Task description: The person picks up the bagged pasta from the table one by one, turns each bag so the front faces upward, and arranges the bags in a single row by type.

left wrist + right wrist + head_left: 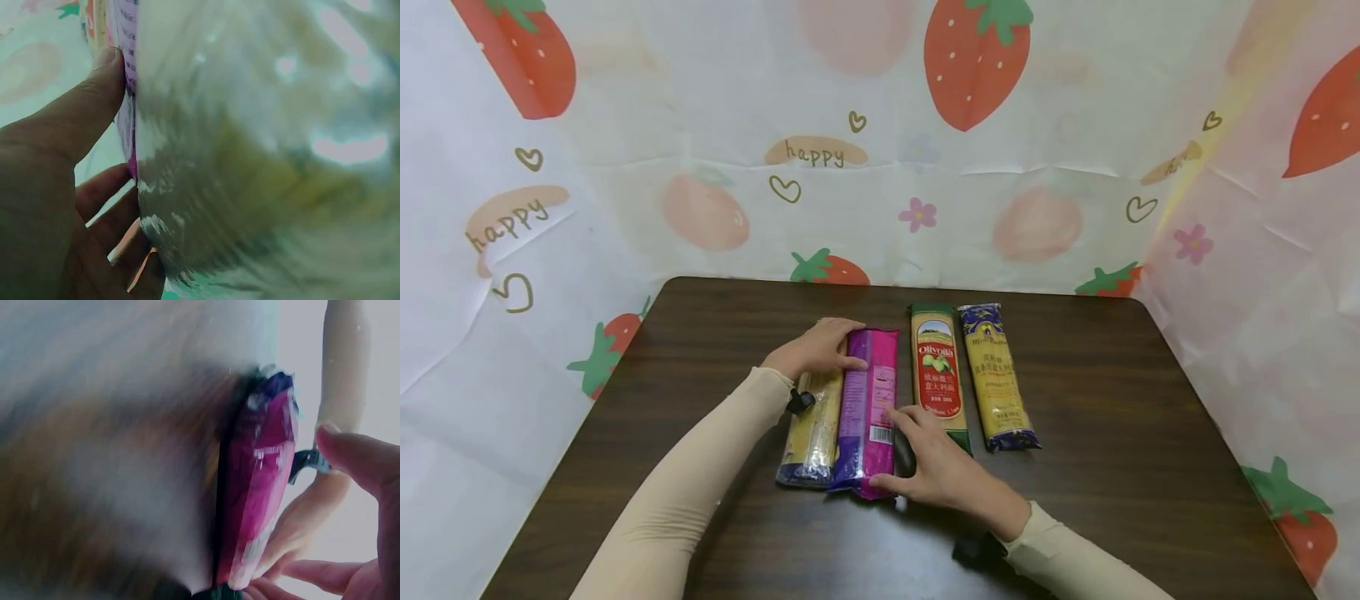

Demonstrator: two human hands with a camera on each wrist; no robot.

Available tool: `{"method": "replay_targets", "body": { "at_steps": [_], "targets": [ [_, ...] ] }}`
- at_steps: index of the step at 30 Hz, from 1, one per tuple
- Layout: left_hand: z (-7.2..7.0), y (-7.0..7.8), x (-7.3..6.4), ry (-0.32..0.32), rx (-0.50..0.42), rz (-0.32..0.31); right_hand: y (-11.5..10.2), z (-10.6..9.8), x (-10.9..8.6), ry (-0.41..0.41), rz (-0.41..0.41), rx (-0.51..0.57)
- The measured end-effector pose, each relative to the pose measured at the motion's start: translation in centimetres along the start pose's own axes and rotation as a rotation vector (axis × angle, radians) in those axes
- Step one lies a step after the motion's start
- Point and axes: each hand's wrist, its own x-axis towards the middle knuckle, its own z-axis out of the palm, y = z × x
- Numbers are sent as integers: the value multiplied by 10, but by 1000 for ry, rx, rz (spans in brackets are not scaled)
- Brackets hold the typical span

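Observation:
A pink and purple pasta packet [867, 417] lies lengthwise on the table. My left hand [820, 346] is at its upper left corner, thumb against the packet and fingers reaching to its top end. In the left wrist view, the left thumb [103, 78] meets the purple wrapper. My right hand [942, 458] is spread along the packet's lower right side, fingertips and thumb right at its edge. Close beside the packet on the left is a clear-fronted yellow spaghetti packet [814, 425], partly hidden by the left hand and wrist.
To the right lie a green and red pasta packet [937, 367] and a yellow and blue pasta packet [997, 379], slightly slanted. The dark wooden table [1112, 500] backs onto a strawberry-printed sheet [865, 208] that also runs along both sides.

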Motion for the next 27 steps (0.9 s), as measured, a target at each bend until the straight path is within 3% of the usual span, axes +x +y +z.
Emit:
{"method": "replay_targets", "body": {
  "at_steps": [12,20,27],
  "targets": [
    [1,4,17,-62,104,-95,-16,15,6,-50,98,-78],
    [-1,14,13,-39,101,-86,-16,20,5,-84,97,-165],
    [-1,13,12,-55,121,-100,-18,23,5,-89,81,-253]
  ]
}}
